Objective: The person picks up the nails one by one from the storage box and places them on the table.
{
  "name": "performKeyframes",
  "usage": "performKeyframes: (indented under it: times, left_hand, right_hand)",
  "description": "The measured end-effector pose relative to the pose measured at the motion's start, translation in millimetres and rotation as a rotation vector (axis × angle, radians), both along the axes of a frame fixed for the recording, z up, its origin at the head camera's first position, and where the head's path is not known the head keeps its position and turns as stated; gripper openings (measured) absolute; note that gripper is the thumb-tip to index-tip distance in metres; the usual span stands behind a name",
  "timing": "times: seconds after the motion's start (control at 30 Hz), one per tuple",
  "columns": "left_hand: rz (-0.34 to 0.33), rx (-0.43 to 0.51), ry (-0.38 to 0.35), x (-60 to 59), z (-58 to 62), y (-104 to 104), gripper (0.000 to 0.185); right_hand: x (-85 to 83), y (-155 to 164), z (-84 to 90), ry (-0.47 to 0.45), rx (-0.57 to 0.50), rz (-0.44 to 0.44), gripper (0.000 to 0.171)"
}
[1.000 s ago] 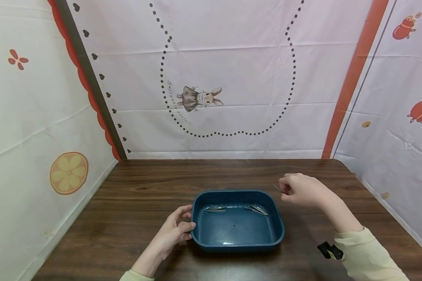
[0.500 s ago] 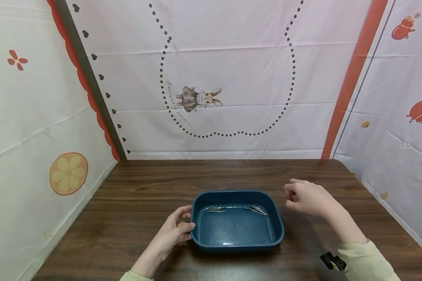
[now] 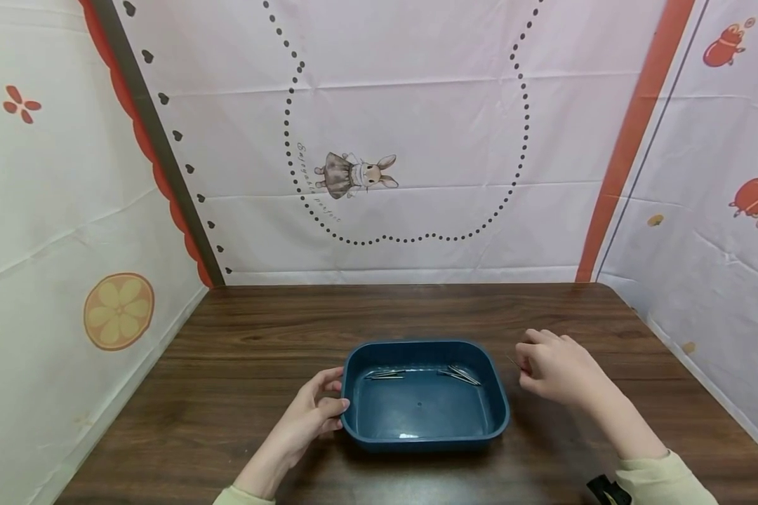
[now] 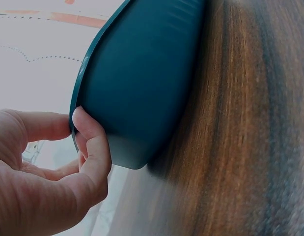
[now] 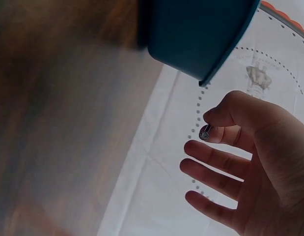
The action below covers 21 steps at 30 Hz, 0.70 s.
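In the head view we see a blue box (image 3: 420, 415) standing upright on a dark wooden table (image 3: 259, 319), in the lower middle of the frame. The two hands are apart, one on either side of it. At its left side, the left hand (image 3: 309, 412) grips the rim between thumb and fingers; from the left wrist we see this hold at the left of the frame, with the box wall filling the upper middle. The right hand (image 3: 559, 366) is raised off the box's right side, near it but not touching. In the right wrist view, we can make out its thumb and forefinger pinching a small nail (image 5: 205, 133), round head showing, while the other three fingers reach out loosely toward the left of the frame. Inside the box, toward its far wall, we see two little bunches of thin nails: a left bunch (image 3: 385, 375) and a right bunch (image 3: 461, 376), well apart from each other; we cannot count them surely. A pale green sleeve (image 3: 663, 480) shows at the lower right, and a printed white cloth (image 3: 417, 133) hangs across the top of the frame, with a rabbit (image 3: 340, 175) lying sideways near its middle.
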<state>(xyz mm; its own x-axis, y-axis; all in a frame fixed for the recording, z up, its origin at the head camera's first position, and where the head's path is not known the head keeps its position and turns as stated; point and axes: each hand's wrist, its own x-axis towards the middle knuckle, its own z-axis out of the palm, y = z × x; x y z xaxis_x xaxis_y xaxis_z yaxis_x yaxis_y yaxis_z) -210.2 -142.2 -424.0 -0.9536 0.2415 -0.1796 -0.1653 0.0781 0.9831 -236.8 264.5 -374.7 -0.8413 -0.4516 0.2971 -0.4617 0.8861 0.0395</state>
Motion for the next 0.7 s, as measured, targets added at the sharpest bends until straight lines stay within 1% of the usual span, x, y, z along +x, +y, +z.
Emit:
performKeyframes:
  times: [0.23,0.47,0.7]
  left_hand:
    - [0.001,0.003,-0.001,0.1,0.3,-0.4,0.059]
    - [0.006,-0.001,-0.013,-0.6,0.2,0.2,0.059]
    - [0.002,-0.001,-0.015,-0.7,0.3,0.6,0.06]
  right_hand:
    - [2.6,0.5,-11.4,0.055,0.029,0.0,0.032]
    - [5.6,5.6,-20.1,0.074,0.041,0.001,0.034]
    - [7.8,10.7,-28.7,0.084,0.037,0.051,0.036]
